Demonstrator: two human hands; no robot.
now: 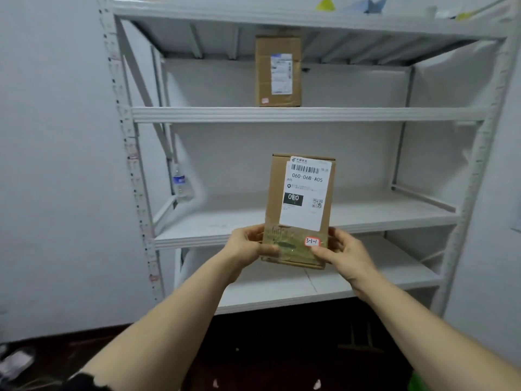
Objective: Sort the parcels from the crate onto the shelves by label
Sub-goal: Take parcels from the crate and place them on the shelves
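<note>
Head view: my left hand [248,245] and right hand [342,251] clamp the parcel [298,193] at its bottom corners; tall above my grip, it could topple when shelved.

Middle shelf [220,221] free ahead; 1 bottle [181,183], seemingly water, blocks left rear corner.

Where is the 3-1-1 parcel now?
Head view, centre: the parcel is gripped upright by the left hand and right hand, in front of the middle shelf.

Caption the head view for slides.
Sorting: left hand and right hand hold a labelled parcel before the white rack; a second parcel stands higher.
</note>
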